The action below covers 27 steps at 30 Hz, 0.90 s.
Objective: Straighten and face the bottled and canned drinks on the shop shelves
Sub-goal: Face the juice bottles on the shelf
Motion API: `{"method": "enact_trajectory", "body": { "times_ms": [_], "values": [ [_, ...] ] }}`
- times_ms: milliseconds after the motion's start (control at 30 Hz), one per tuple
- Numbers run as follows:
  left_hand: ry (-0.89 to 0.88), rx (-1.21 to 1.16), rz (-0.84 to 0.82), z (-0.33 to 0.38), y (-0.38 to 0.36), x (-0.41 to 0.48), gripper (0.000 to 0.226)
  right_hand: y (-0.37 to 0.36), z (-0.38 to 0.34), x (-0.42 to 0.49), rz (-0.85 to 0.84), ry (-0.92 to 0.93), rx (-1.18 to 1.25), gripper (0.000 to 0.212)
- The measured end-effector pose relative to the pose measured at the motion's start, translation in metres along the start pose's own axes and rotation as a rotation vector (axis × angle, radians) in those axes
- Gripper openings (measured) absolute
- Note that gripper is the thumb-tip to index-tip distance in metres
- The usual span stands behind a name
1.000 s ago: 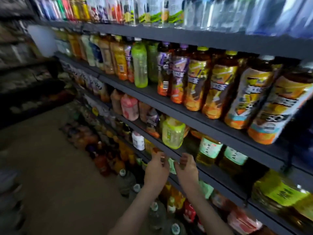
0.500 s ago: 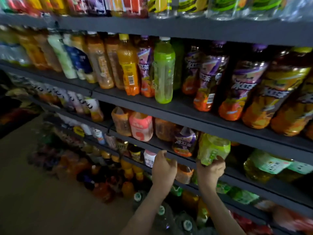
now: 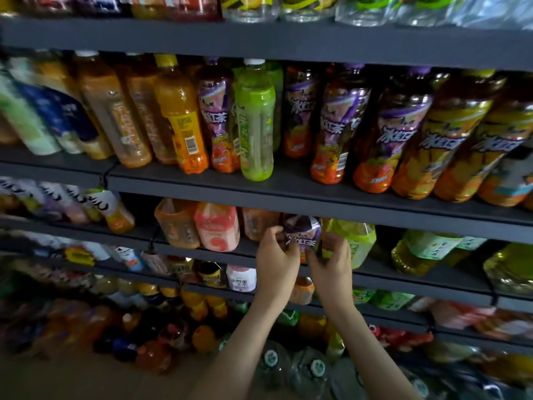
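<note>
A large bottle with a purple label (image 3: 302, 232) stands on the dark middle shelf (image 3: 403, 277), between an amber bottle (image 3: 258, 223) and a yellow-green bottle (image 3: 356, 241). My left hand (image 3: 277, 261) grips its left side with curled fingers. My right hand (image 3: 331, 262) holds its right side, fingers curled round the lower label. The bottle's base is hidden behind both hands.
An orange bottle (image 3: 176, 223) and a pink bottle (image 3: 217, 228) stand left of the hands. The shelf above carries tall tea and juice bottles, among them a bright green one (image 3: 255, 122). Lower shelves and the floor hold more bottles; oil-coloured jugs (image 3: 418, 252) sit at the right.
My right hand left the yellow-green bottle and came left onto the purple-labelled one. My left hand rose from the shelf edge to grip the same bottle. The view moved closer.
</note>
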<state>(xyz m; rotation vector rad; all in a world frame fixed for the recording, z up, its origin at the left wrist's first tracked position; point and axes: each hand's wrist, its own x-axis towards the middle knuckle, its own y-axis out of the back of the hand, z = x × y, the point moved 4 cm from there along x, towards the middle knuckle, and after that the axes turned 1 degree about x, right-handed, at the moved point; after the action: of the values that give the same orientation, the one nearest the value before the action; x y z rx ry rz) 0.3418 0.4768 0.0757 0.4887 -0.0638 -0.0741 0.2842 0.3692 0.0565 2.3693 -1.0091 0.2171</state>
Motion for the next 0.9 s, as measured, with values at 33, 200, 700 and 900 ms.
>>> {"method": "enact_trajectory", "body": {
  "times_ms": [33,200,700,900],
  "values": [
    [-0.026,-0.034,0.024,0.008,0.005,0.002,0.028,0.001,-0.011,0.004,0.005,0.049,0.017,0.036],
    [-0.108,-0.107,0.143,0.041,0.041,0.019,0.025,-0.005,-0.063,0.04,-0.013,0.097,0.148,0.03],
    [0.017,0.062,-0.037,-0.021,-0.041,0.007,0.029,0.008,0.081,0.013,0.183,-0.506,-0.066,0.097],
    [-0.044,0.059,0.08,-0.05,-0.071,0.023,0.037,-0.015,0.118,0.045,0.325,-0.454,0.078,0.122]
  ]
}}
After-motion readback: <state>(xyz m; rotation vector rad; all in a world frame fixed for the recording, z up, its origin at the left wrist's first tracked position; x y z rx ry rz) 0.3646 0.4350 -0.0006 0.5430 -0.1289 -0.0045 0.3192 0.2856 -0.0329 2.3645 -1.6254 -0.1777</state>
